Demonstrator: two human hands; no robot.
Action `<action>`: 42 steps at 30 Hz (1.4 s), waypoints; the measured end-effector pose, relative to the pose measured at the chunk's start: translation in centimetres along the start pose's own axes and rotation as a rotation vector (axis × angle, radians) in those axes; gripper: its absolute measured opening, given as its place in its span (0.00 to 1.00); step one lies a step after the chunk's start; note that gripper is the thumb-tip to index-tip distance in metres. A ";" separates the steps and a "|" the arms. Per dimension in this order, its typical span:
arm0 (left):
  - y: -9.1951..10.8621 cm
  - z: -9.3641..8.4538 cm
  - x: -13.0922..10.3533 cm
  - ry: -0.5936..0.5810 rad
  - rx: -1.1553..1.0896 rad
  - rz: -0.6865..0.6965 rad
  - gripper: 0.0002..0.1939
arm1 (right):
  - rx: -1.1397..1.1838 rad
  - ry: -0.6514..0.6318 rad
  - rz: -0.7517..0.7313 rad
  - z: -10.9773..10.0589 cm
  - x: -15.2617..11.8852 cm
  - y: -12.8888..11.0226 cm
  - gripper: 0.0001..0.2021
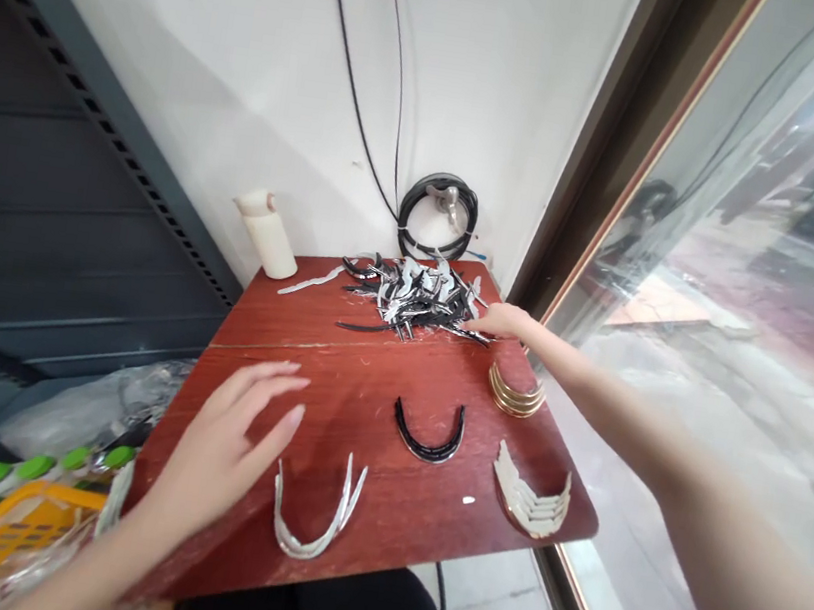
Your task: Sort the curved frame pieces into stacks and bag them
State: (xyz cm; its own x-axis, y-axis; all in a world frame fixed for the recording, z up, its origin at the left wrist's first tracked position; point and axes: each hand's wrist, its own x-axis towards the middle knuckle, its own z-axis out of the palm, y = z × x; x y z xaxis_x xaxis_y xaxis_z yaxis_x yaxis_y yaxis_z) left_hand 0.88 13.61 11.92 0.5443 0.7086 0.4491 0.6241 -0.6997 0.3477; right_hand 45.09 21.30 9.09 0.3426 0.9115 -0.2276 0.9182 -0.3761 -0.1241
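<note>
My right hand (502,320) reaches to the right edge of a heaped pile of black, silver and white strips (427,298). Its fingers are drawn together at the strips; what they grip, if anything, is too small to make out. Over the left side of the table my left hand (234,432) hovers open, fingers spread and empty. Just right of it lie white U-shaped strips (302,545). A nested black U-shaped set (428,449) rests mid-table. Gold curved strips (515,398) sit below my right hand, and white strips with gold edges (534,510) are near the right corner.
The red-brown table (381,382) stands against a white wall. A cream bottle (267,237) is at its back left, a coiled black cable (436,218) at the back. A yellow basket (4,531) stands at lower left; a glass door (683,283) runs along the right.
</note>
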 end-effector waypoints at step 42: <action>-11.5 10.2 21.2 -0.376 0.546 0.473 0.27 | -0.364 0.231 -0.787 -0.5 1.0 -1.8 0.12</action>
State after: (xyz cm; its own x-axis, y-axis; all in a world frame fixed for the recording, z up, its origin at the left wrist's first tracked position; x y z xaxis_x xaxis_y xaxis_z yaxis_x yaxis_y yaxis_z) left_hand 10.92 37.60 9.02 0.9101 0.4001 0.1078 0.4134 -0.8584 -0.3038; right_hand 43.91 22.96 9.56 -0.4175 0.9087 -0.0017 0.8967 0.4123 0.1609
